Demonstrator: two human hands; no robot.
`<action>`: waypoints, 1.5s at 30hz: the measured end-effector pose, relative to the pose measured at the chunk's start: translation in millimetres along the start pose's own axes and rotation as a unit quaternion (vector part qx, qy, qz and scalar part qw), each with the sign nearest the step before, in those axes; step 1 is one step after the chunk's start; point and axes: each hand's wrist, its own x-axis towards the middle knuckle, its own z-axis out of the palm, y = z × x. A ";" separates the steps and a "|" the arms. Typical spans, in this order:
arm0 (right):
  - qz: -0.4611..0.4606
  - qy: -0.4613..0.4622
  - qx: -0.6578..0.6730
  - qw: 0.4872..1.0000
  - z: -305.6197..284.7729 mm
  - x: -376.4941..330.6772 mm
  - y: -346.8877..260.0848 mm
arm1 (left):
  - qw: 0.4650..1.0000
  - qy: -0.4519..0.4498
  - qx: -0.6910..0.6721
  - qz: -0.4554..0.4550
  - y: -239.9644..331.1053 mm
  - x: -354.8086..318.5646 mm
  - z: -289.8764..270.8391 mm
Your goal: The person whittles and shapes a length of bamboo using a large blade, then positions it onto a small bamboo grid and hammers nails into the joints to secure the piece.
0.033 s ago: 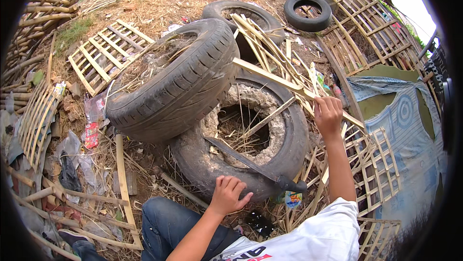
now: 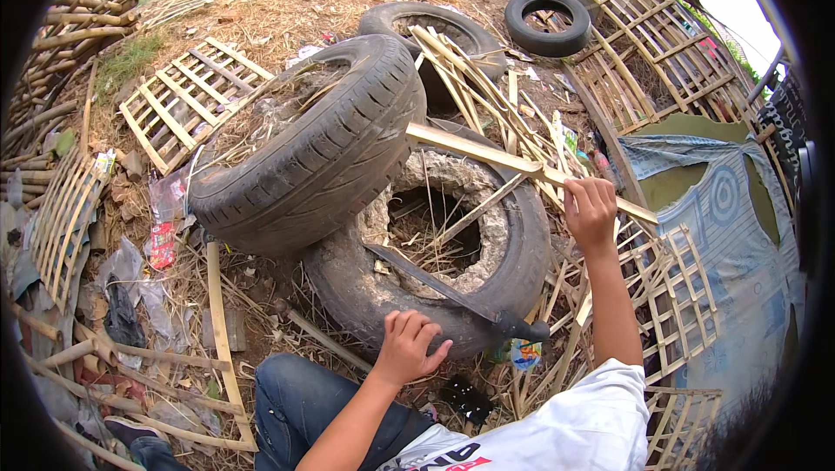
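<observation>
bamboo strip gripped over a worn tyre

the right hand (image 2: 591, 210) is closed around a long bamboo strip (image 2: 487, 154) that runs toward ten o'clock across the lower tyre (image 2: 513, 284) and touches the leaning tyre (image 2: 313, 158). the left hand (image 2: 407, 347), fingers curled but holding nothing, rests on the lower tyre's wall at six o'clock. a big knife (image 2: 452, 290) lies across that tyre's hollow, its dark handle toward four o'clock. bamboo lattice panels (image 2: 178, 101) lie at ten o'clock.
</observation>
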 end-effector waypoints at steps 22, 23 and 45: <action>-0.260 0.007 0.277 0.925 -80.8 52.6 -229.5 | 0.614 -0.243 -0.590 -0.465 41.1 -95.7 -190.2; -0.199 -0.020 0.286 0.937 -78.7 43.9 -227.1 | 0.613 -0.222 -0.607 -0.454 43.1 -105.1 -191.8; 0.257 -0.495 0.193 0.807 -55.6 -159.6 -145.4 | 0.681 0.059 -0.596 -0.422 58.0 -210.7 -257.8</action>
